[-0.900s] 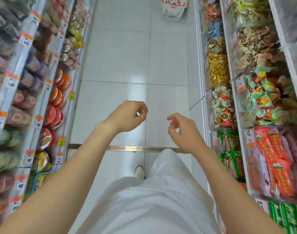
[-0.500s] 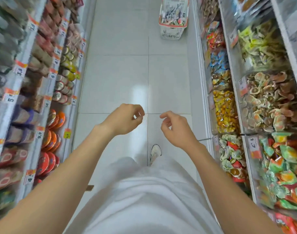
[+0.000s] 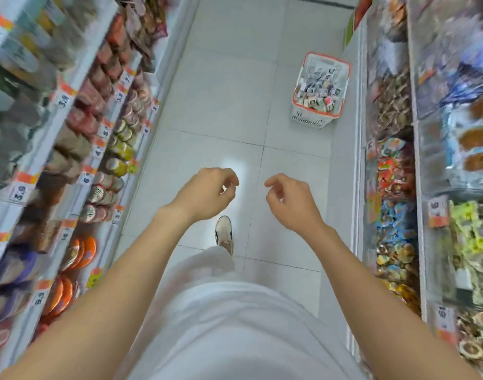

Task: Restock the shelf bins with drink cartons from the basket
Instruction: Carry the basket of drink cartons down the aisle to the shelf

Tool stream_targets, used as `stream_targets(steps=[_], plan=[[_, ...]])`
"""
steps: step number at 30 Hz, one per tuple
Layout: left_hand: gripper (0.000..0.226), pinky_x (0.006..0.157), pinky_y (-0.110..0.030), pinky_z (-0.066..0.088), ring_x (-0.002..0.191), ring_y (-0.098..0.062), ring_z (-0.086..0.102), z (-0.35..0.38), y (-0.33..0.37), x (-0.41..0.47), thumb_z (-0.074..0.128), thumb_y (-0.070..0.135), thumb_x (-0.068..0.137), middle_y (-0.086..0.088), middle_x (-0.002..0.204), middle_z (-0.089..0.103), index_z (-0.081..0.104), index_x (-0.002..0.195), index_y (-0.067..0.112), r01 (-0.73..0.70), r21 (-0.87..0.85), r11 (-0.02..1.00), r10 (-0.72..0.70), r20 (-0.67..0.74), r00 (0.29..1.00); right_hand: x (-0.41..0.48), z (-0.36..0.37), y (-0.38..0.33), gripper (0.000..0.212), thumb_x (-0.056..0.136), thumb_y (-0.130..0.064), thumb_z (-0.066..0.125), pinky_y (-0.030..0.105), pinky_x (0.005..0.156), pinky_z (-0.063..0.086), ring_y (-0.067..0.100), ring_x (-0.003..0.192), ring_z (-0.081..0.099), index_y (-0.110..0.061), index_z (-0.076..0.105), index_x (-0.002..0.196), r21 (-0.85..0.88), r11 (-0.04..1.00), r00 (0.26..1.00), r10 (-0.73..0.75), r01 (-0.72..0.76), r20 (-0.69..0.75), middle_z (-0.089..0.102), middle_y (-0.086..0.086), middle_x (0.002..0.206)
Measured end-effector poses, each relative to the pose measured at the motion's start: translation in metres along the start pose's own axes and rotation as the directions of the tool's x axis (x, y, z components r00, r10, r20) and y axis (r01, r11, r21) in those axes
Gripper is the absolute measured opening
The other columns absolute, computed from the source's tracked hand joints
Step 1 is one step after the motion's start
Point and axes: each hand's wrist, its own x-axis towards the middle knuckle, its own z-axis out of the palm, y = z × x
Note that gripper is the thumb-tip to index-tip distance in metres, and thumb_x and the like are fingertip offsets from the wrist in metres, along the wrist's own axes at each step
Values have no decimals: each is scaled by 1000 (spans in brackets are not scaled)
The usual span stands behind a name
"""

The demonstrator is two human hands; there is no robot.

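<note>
A white basket (image 3: pixel 311 120) with an orange rim stands on the tiled aisle floor ahead and to the right, close to the right-hand shelves. It holds several small drink cartons (image 3: pixel 318 90). My left hand (image 3: pixel 207 192) and my right hand (image 3: pixel 289 201) hang in front of me over the floor, well short of the basket. Both have loosely curled fingers and hold nothing.
Shelves with price tags and packed goods (image 3: pixel 97 149) line the left side. Clear shelf bins of wrapped snacks (image 3: pixel 396 171) line the right side. Pale floor tiles (image 3: pixel 221 105) run between them. My shoe (image 3: pixel 223 233) steps forward below my hands.
The view has moved forward along the aisle. The basket has come nearer and lower in view. My hands stay empty in front of me.
</note>
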Motion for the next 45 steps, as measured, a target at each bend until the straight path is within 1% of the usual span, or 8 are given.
stream_targets(steps=[14, 21, 26, 30, 33, 36, 41, 45], plan=[[26, 87, -41, 55, 99, -21, 64, -174, 37, 434, 52, 30, 100, 3, 115, 69, 70, 119, 24, -213, 241, 947, 176, 164, 971, 382, -135, -37, 27, 93, -20, 56, 41, 81, 59, 12, 81, 68, -22, 68, 117, 52, 996, 993, 71, -67, -96, 69, -9, 83], [22, 85, -39, 58, 94, -18, 66, -249, 46, 647, 54, 32, 99, 7, 108, 71, 69, 113, 27, -193, 199, 961, 155, 193, 969, 590, -213, -37, 29, 93, -19, 56, 39, 77, 59, 10, 75, 66, -21, 67, 120, 37, 996, 996, 81, -80, -34, 68, -8, 80], [26, 86, -39, 55, 95, -20, 64, -308, 46, 777, 55, 32, 101, 3, 113, 69, 66, 123, 23, -173, 208, 963, 139, 165, 976, 732, -268, -49, 30, 94, -22, 57, 42, 78, 60, 16, 80, 66, -21, 64, 123, -42, 997, 995, 71, -68, 74, 69, -4, 89], [29, 82, -37, 55, 92, -16, 63, -345, 51, 896, 57, 39, 99, 7, 111, 68, 65, 124, 27, -243, 231, 942, 187, 239, 953, 841, -304, -51, 28, 95, -22, 56, 40, 75, 58, 16, 78, 66, -21, 65, 122, -36, 995, 996, 93, -94, -15, 69, -4, 85], [28, 78, -33, 48, 92, -17, 62, -359, 62, 995, 56, 36, 101, 6, 113, 68, 65, 125, 25, -339, 278, 899, 241, 334, 912, 908, -321, -41, 26, 96, -18, 57, 38, 73, 57, 18, 74, 67, -18, 66, 120, 21, 984, 972, 179, -178, -155, 72, 1, 81], [29, 89, -39, 53, 102, -26, 66, -355, 82, 1084, 53, 31, 101, -1, 117, 70, 65, 126, 21, -445, 348, 825, 271, 446, 853, 948, -331, -28, 26, 96, -19, 56, 39, 70, 57, 20, 72, 67, -19, 66, 119, 120, 937, 910, 347, -327, -228, 70, 0, 76], [35, 93, -45, 54, 107, -30, 65, -303, 131, 1193, 52, 31, 101, -7, 114, 71, 57, 135, 23, -609, 330, 721, 227, 717, 659, 971, -334, 15, 24, 94, -15, 59, 36, 70, 54, 18, 66, 54, -13, 69, 115, 281, 820, 772, 568, -499, -285, 47, -15, 60], [26, 95, -38, 53, 98, -25, 65, -237, 166, 1251, 55, 23, 103, -6, 110, 73, 63, 128, 20, -623, 239, 745, 190, 819, 542, 984, -333, 59, 29, 91, -18, 56, 41, 72, 59, 26, 71, 63, -19, 69, 117, 428, 660, 622, 743, -617, -249, 64, 0, 71]])
